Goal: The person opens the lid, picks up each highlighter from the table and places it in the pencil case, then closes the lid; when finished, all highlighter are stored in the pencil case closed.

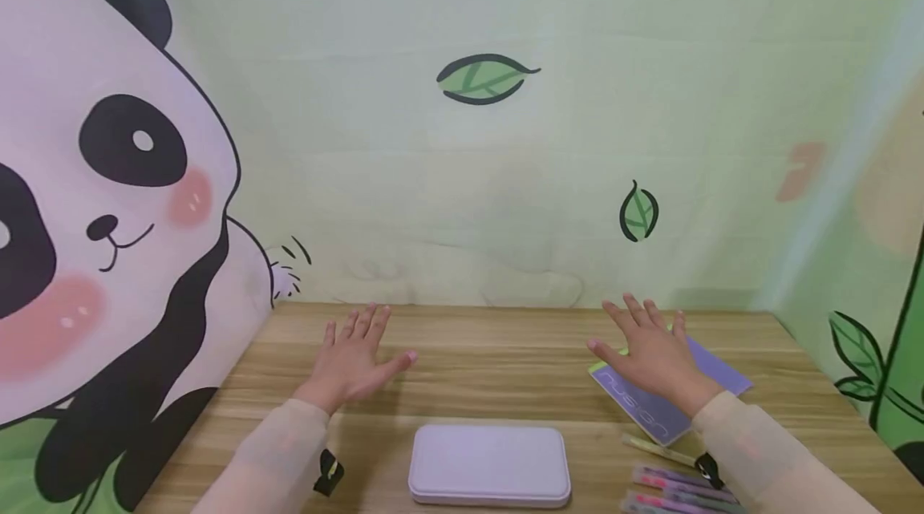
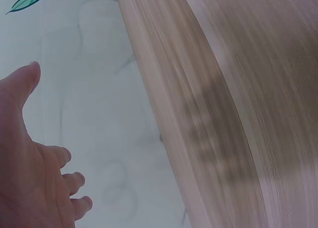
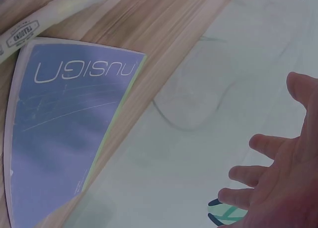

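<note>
My left hand [image 1: 351, 362] is held above the left part of the wooden table, fingers spread and thumb out, holding nothing. In the left wrist view the same hand [image 2: 35, 163] hangs clear of the tabletop, which carries its shadow. On the other side, my right hand [image 1: 657, 352] spreads its fingers over a purple-blue notebook [image 1: 653, 414] marked "nusign", covering part of it. The right wrist view puts a gap between this hand [image 3: 278, 173] and the notebook [image 3: 74, 114]. Between the forearms lies a closed, pale lilac case [image 1: 489, 464], near the front.
A yellow pen [image 1: 657, 448] lies below the notebook. Several pink and purple pens [image 1: 671, 490] sit at the front right, partly behind the right sleeve. A cloth backdrop with a panda [image 1: 130, 201] and leaves [image 1: 482, 79] rises behind the table [image 1: 462, 370].
</note>
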`<state>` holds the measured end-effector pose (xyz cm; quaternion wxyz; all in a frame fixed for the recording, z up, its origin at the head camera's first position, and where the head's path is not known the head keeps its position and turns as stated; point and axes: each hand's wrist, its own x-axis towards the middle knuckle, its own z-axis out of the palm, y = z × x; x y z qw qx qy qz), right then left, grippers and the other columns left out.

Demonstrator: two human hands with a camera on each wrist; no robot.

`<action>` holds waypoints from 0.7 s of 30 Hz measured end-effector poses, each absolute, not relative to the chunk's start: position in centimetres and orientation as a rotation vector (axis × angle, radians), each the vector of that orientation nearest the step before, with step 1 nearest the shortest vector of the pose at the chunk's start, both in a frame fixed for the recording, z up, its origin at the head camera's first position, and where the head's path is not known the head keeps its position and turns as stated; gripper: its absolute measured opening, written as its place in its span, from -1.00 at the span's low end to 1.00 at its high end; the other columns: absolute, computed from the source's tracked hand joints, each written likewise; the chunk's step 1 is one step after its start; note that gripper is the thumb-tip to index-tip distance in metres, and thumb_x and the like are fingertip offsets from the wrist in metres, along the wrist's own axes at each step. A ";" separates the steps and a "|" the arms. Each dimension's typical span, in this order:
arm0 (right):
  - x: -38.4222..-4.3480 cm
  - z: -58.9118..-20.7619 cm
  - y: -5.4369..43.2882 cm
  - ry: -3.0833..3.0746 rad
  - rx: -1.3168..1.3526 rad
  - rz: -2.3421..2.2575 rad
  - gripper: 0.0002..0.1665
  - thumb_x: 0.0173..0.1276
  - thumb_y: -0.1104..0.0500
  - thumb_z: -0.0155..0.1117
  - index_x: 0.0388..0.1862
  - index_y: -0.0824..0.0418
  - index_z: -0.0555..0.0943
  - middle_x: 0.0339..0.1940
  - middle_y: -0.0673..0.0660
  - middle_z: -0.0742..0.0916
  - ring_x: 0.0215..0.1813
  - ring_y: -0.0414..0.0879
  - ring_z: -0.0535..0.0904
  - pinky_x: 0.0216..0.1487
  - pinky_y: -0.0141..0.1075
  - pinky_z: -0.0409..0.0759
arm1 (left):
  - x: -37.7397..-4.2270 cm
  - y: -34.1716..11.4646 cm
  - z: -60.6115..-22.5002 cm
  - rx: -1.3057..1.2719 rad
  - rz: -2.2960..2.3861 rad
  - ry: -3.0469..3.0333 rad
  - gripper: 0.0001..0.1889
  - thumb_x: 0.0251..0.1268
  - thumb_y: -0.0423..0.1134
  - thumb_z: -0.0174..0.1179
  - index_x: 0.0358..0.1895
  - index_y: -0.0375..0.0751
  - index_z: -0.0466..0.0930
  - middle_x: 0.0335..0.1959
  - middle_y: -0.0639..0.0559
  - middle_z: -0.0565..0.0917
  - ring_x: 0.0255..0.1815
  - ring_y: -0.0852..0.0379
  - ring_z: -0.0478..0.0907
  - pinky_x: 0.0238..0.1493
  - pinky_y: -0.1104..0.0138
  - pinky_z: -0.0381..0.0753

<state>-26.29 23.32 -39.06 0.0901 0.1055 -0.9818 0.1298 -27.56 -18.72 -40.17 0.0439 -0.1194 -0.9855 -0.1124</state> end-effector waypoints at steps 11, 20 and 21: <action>-26.4 -39.4 23.3 -2.914 0.326 0.384 -0.08 0.34 -0.39 0.01 0.49 0.13 0.23 0.51 0.42 0.19 0.48 0.48 -0.01 0.29 0.49 -0.28 | -27.5 -18.6 -40.4 -0.366 -0.363 -3.010 0.02 0.21 0.52 -0.21 0.56 -0.12 -0.12 0.57 -0.18 -0.08 0.56 -0.27 -0.15 0.45 -0.24 -0.31; -26.2 -39.6 23.1 -2.913 0.334 0.419 -0.09 0.34 -0.38 0.03 0.50 0.10 0.22 0.52 0.41 0.18 0.48 0.49 -0.01 0.27 0.51 -0.23 | -27.2 -18.8 -40.3 -0.360 -0.376 -2.997 0.03 0.20 0.53 -0.19 0.56 -0.10 -0.11 0.57 -0.19 -0.04 0.56 -0.27 -0.10 0.45 -0.25 -0.27; -26.2 -39.7 23.0 -2.911 0.336 0.424 -0.07 0.33 -0.40 0.02 0.51 0.09 0.20 0.52 0.40 0.18 0.48 0.49 0.00 0.27 0.51 -0.21 | -27.2 -18.8 -40.3 -0.359 -0.380 -2.994 0.03 0.19 0.53 -0.18 0.56 -0.10 -0.11 0.56 -0.19 -0.03 0.55 -0.27 -0.09 0.45 -0.24 -0.26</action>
